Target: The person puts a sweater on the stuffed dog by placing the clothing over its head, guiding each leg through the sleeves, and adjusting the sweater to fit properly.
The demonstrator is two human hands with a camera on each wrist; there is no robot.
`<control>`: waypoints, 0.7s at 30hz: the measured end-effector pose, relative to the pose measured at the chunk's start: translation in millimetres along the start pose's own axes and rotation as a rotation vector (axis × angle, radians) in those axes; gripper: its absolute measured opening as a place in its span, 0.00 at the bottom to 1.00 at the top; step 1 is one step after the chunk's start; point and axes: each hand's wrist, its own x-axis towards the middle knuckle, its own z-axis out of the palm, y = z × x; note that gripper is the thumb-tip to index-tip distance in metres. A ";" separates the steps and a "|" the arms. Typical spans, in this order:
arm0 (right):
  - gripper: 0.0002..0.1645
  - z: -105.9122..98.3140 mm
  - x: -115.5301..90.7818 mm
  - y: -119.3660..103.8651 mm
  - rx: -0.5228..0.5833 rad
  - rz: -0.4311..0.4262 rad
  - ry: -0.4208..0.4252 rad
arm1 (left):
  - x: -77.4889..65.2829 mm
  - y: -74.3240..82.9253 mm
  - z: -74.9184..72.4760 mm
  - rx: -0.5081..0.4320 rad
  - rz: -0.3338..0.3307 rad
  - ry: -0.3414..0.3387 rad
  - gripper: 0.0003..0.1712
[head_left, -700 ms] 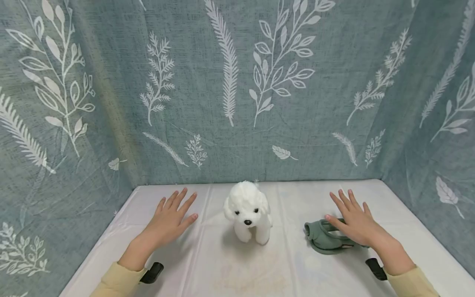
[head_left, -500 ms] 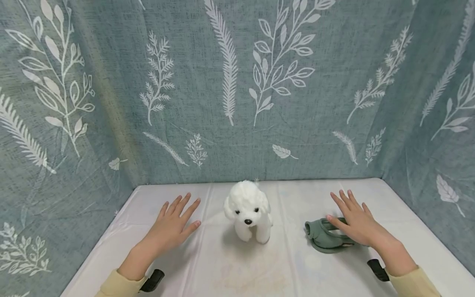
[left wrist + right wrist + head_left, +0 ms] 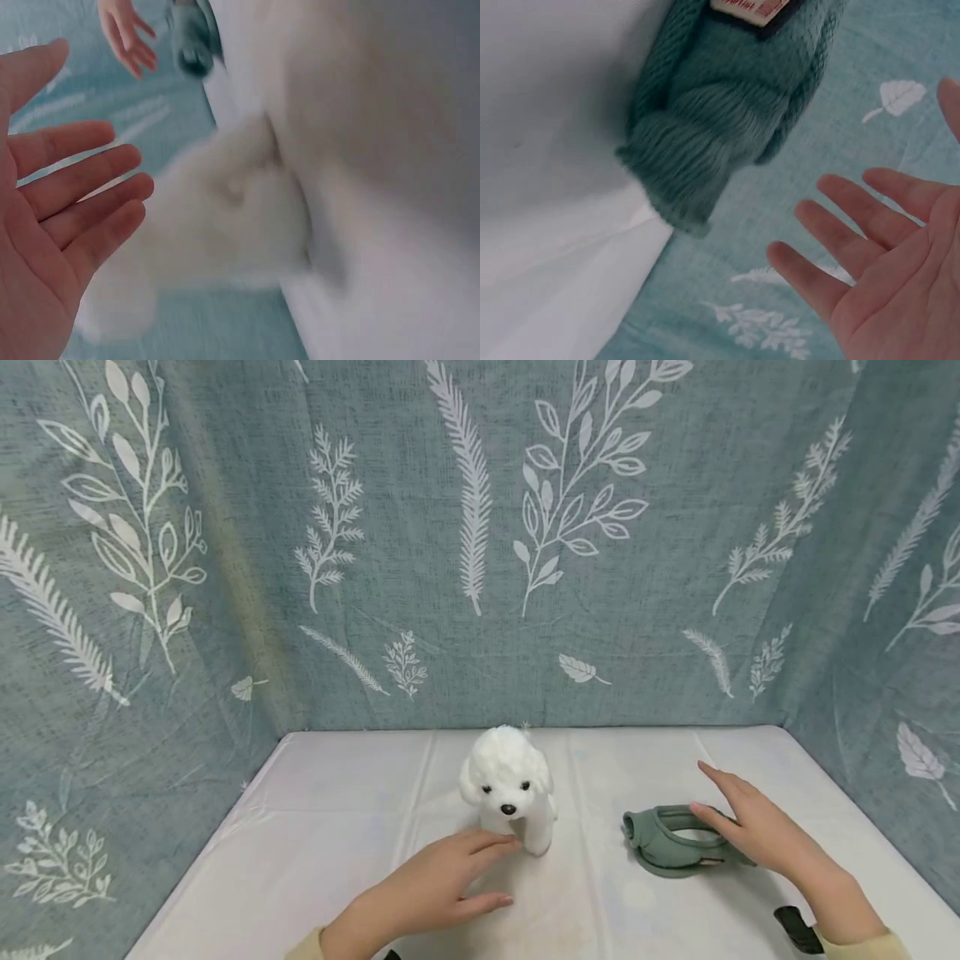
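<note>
A white plush dog (image 3: 506, 768) stands upright in the middle of the table, facing me. My left hand (image 3: 435, 887) is just in front of it, fingers extended, fingertips by a front leg; whether they touch the fur I cannot tell. In the left wrist view that hand (image 3: 52, 232) shows its palm with nothing in it, beside the blurred dog (image 3: 217, 217). A small green knitted garment (image 3: 667, 850) with a tube-like sleeve lies to the right. My right hand (image 3: 776, 837) hovers at its right side, fingers spread, holding nothing. The right wrist view shows the garment's ribbed cuff (image 3: 697, 150) and a label (image 3: 751, 9).
A white cloth covers the table (image 3: 330, 827). Grey-green curtains (image 3: 420, 568) with white leaf prints rise behind the table and along both sides. Black wrist straps (image 3: 798, 930) sit at the wrists.
My left hand has moved right and nearer to me, from the left side of the table to the plush dog's front. My right hand has turned slightly beside the garment. The head view has shifted slightly.
</note>
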 end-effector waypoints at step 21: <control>0.31 6.7 -24.0 39.8 0.065 -0.018 -0.023 | 147.1 37.7 74.2 -0.073 -0.078 -0.030 0.29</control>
